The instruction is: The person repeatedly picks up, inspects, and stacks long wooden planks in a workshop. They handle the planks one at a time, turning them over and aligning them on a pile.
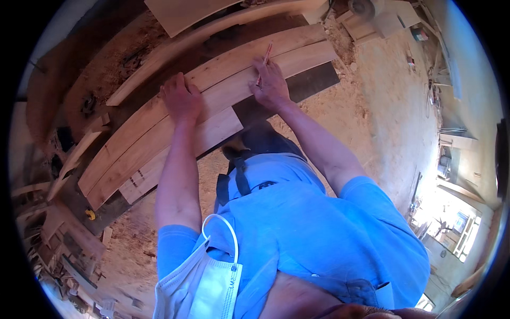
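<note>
A thin reddish pencil [266,57] lies slanted across pale wooden planks [223,90]. The long, curved planks lie flat, side by side, touching, on the dark desk [313,81].

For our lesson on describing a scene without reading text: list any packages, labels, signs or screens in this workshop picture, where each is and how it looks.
Small box-like package: top right on the sawdust floor, past the planks; boxy, reddish and green; too small to tell more.
Face mask with a small printed mark: hangs at the person's chest, bottom centre; pleated, white and pale blue.
No signs or screens can be made out.
</note>
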### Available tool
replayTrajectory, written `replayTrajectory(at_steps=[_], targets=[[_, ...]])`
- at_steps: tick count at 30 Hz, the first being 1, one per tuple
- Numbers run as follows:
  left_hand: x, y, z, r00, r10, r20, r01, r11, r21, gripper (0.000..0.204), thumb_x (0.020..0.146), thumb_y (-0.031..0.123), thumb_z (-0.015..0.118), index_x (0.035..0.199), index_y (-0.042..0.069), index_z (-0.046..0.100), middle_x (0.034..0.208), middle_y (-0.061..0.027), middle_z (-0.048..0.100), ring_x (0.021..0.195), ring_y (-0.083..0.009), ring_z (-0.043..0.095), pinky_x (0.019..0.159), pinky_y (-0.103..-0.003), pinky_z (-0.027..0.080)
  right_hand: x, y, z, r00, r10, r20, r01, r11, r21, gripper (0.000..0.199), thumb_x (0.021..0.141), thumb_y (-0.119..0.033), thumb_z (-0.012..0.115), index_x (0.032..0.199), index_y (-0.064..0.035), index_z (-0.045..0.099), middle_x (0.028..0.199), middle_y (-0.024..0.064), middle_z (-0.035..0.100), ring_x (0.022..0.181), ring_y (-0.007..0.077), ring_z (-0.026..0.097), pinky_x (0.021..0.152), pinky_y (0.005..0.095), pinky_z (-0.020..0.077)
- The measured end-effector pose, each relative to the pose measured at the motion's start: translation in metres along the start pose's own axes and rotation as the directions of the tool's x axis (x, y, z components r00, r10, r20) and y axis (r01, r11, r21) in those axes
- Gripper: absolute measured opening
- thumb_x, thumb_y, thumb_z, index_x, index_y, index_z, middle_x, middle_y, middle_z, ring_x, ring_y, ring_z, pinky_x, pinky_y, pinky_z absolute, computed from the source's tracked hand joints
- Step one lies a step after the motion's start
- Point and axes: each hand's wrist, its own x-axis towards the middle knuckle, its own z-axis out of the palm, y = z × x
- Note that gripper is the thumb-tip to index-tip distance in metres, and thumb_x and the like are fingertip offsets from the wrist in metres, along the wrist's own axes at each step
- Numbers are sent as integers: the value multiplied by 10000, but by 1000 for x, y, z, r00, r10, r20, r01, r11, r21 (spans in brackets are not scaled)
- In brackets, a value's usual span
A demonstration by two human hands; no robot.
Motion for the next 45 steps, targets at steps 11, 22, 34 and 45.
replayTrajectory(at_steps=[11,22,34,45], targets=[[-66,-69,-45,988,-144,-63,140,988,-59,492,840,169,611,1289,-11,524,1339,-240,522,1305,-426,415,1122,-510,283,3,15,-18,980,186,67,-193,971,138,580,755,-134,701,1293,-51,500,1269,208,563,1198,371,519,1027,457,402],[-178,-352,-158,601,-785,-151,789,613,-46,504,832,188,649,1242,-90,558,1137,-271,635,953,-361,639,859,-413,505,46,216,-71,671,646,-365,-682,730,37,723,751,-315,727,1339,29,486,1240,221,608,1121,350,610,984,401,461],[-143,-489,-215,759,-649,51,465,597,654,578,926,279,610,1384,-41,461,1324,-257,546,1116,-344,597,915,-410,520,65,247,-71,581,769,-267,-781,619,81,625,750,-297,737,1274,0,570,1178,174,660,1065,260,640,931,363,487],[-122,-553,-238,591,-804,65,555,465,690,354,979,246,512,1246,31,599,1233,-267,576,1071,-357,607,905,-443,518,98,242,-87,441,884,154,-889,408,206,548,831,-319,719,1275,-17,614,1160,126,662,1033,198,617,915,300,457]])
